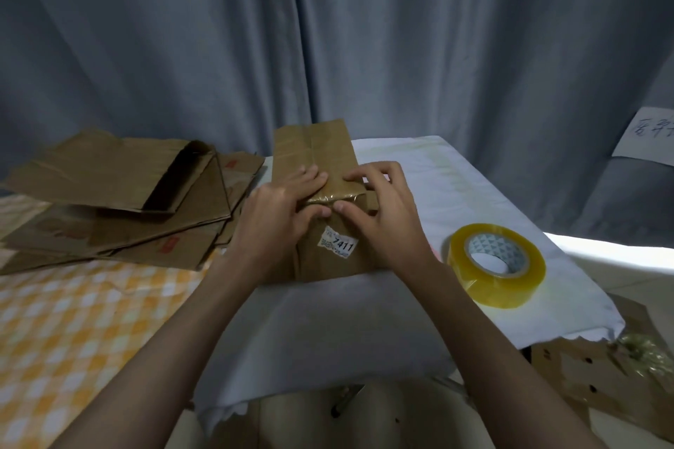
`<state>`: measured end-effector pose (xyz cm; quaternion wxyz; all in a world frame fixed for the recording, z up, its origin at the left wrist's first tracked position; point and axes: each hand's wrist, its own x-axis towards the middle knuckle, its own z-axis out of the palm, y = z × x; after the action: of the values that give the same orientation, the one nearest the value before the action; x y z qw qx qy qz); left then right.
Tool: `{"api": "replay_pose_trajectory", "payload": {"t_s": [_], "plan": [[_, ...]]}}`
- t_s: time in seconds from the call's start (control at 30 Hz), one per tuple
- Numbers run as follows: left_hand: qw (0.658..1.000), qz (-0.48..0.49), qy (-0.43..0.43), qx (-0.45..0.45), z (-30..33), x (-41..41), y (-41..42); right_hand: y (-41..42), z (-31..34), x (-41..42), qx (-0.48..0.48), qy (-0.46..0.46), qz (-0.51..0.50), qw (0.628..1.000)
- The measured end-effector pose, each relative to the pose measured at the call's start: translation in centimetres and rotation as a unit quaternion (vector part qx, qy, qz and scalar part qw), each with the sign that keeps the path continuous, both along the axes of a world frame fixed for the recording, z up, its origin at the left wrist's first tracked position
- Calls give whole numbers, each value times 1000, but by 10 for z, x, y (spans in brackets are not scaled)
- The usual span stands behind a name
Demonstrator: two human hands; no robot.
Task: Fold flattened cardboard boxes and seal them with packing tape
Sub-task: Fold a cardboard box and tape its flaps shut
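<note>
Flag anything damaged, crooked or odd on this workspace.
The flattened boxes at left lie in a skewed, fanned heap with frayed edges. The box being taped is creased, with a torn label. The tape roll looks intact.

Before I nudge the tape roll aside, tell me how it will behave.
The tape roll lies flat on its side on the white cloth, so a push will probably slide it rather than roll it. The cloth may bunch under it. Its thick yellow winding suggests some weight, and the open core looks easy to hook with a finger.
</note>
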<state>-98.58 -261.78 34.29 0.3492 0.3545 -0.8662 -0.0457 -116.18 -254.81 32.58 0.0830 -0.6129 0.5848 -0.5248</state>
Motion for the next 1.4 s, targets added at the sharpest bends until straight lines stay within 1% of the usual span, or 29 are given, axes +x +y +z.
{"api": "replay_pose_trajectory", "payload": {"t_s": [0.07, 0.13, 0.23, 0.3, 0.43, 0.57, 0.67, 0.73, 0.87, 0.93, 1.0, 1.03, 1.1, 1.17, 1.23, 1.3, 1.4], "plan": [[1000, 1, 0, -12, -9, 2, 2, 0, -4, 1, -6, 19, 0, 1000], [1000, -2, -3, -5, -8, 3, 2, 0, -4, -1, -11, 20, 3, 1000], [999, 2, -46, 8, -1, 4, 4, -1, -2, -7, -4, 14, 30, 999], [998, 20, -54, -3, -3, 3, 5, -2, -1, -10, 0, 17, 45, 999], [999, 37, -22, -26, -8, 0, 2, -3, -1, -7, 11, 36, 39, 999], [999, 30, -7, -31, -12, -2, 4, -5, -2, -1, -7, 87, 52, 995], [1000, 24, -9, 17, -9, 2, 5, -8, -2, 0, -20, 92, 27, 995], [998, 14, -23, 50, -3, 5, 5, -9, -2, 1, -27, 119, 22, 992], [996, -24, -47, 75, 11, 14, 7, -9, 0, 9, -15, 157, 35, 987], [995, -40, -35, 83, 18, 18, 0, -9, 3, 11, -12, 157, 24, 987], [994, -51, -4, 95, 28, 15, -10, -9, 7, 13, -5, 167, 18, 986], [995, -47, -8, 89, 35, 10, -16, -8, 9, 14, 0, 171, 16, 985], [995, -19, -64, 78, 46, -2, -33, -6, 11, 13, 12, 172, 14, 985], [983, 13, -148, 107, 49, -13, -50, -5, 12, 12, 34, 168, 9, 985], [971, 28, -203, 123, 46, -19, -61, -4, 14, 9, 50, 161, 3, 986], [969, 46, -216, 112, 44, -22, -63, -5, 15, 9, 56, 161, 1, 985], [976, 47, -188, 103, 50, -26, -74, -3, 15, 12, 65, 167, 0, 984]]}}
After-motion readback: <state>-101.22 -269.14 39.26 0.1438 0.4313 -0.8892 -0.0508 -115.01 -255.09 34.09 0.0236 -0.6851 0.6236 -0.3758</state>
